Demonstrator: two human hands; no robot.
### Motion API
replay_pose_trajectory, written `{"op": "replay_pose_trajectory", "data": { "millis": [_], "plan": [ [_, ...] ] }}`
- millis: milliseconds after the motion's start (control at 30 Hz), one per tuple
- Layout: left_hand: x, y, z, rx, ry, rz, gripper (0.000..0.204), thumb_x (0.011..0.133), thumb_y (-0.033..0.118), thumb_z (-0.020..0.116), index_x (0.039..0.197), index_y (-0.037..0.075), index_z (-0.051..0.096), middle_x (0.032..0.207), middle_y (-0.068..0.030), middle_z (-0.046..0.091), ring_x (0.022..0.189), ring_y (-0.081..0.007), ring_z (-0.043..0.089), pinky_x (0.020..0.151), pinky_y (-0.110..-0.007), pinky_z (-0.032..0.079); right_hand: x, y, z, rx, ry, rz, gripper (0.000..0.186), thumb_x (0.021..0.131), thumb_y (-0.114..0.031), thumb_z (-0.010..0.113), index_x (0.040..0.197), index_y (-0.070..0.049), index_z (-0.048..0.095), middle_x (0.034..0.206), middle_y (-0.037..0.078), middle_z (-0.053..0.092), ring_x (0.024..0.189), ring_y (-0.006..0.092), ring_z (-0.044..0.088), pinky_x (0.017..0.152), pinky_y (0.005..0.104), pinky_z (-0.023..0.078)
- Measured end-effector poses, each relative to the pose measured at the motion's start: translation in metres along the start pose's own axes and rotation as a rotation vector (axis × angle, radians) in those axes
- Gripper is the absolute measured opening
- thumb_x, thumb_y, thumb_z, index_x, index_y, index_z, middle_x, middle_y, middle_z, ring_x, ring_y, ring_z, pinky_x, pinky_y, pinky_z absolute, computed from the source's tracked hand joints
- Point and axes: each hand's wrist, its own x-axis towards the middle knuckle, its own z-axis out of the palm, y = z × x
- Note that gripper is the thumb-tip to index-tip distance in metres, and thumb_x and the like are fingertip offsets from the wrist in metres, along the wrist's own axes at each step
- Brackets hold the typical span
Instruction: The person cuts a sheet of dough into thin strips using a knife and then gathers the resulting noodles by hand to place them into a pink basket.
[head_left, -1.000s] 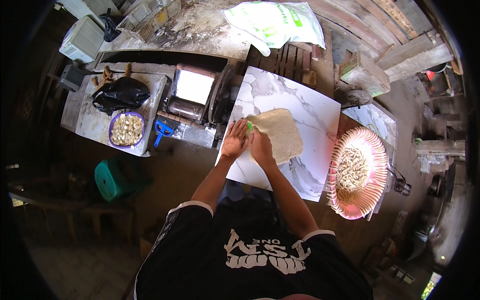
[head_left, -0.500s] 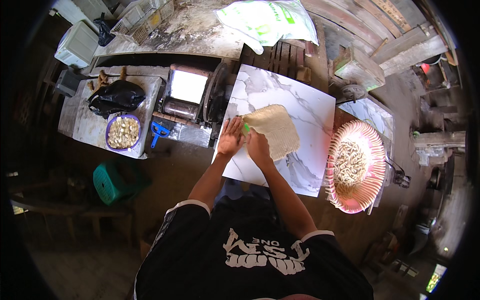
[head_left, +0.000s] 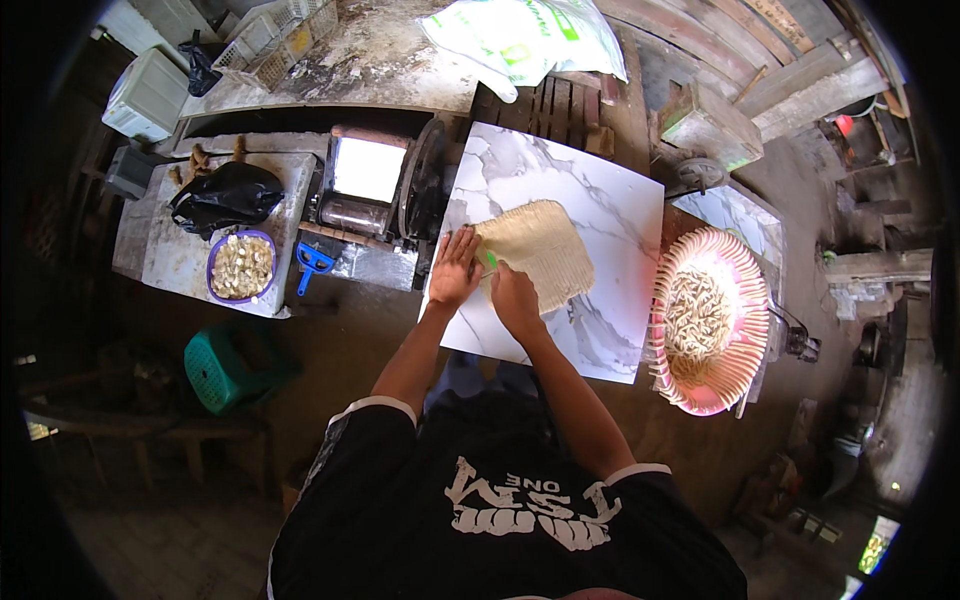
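A flat, pale sheet of dough with a ribbed right edge lies on a white marble-patterned board. My left hand rests flat, fingers stretched together, along the dough's left edge. Beside it my right hand is closed over the dough's lower left part. A small tool with a green part shows at its fingertips, between both hands; the rest of it is mostly hidden, so its exact kind does not show.
To the right stands a pink basin holding pale finger-shaped pieces, with strips along its rim. A roller machine adjoins the board's left side. Farther left are a purple bowl, a black bag, a blue scraper-like tool and a green stool.
The whole view has shifted slightly, so board and dough sit a little up and left. My hands keep nearly the same places on the dough.
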Motion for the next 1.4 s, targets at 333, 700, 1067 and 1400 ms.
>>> {"op": "replay_pose_trajectory", "data": {
  "millis": [333,700,1067,1400],
  "plan": [
    [-0.001,0.004,-0.006,-0.041,0.036,-0.028,0.038,0.072,0.011,0.051,0.109,0.001,0.049,0.122,-0.0125,0.043,0.118,-0.0250,0.036,0.101,-0.040,0.023,-0.034,0.009,-0.011,-0.071,-0.145,0.130,0.023,0.084,-0.019,0.039,0.089,-0.001,0.051,0.071,0.024,0.056,0.070,0.0392,0.056,0.063,0.0472,0.044],
    [-0.006,0.002,0.003,-0.058,0.112,-0.008,0.034,0.070,0.011,0.052,0.103,0.002,0.052,0.117,-0.0113,0.048,0.115,-0.0255,0.039,0.099,-0.041,0.025,-0.001,-0.002,-0.004,0.098,0.137,-0.127,0.027,0.082,-0.016,0.043,0.099,0.002,0.052,0.070,0.023,0.056,0.068,0.0388,0.055,0.060,0.0460,0.043],
    [-0.009,0.012,0.005,-0.095,0.099,-0.052,0.034,0.071,0.012,0.050,0.104,0.002,0.052,0.116,-0.0111,0.048,0.115,-0.0246,0.039,0.100,-0.041,0.025,0.019,-0.005,0.005,0.013,0.000,-0.060,0.023,0.082,-0.016,0.041,0.094,0.000,0.052,0.073,0.022,0.058,0.069,0.0379,0.056,0.063,0.0448,0.045],
    [-0.003,0.004,0.002,-0.062,0.079,-0.023,0.036,0.070,0.011,0.051,0.105,0.001,0.052,0.117,-0.0105,0.048,0.115,-0.0242,0.038,0.100,-0.041,0.025,0.005,0.002,0.003,-0.015,-0.046,-0.028,0.021,0.082,-0.017,0.042,0.091,0.000,0.051,0.072,0.023,0.057,0.069,0.0379,0.057,0.061,0.0443,0.046]
  ]
}}
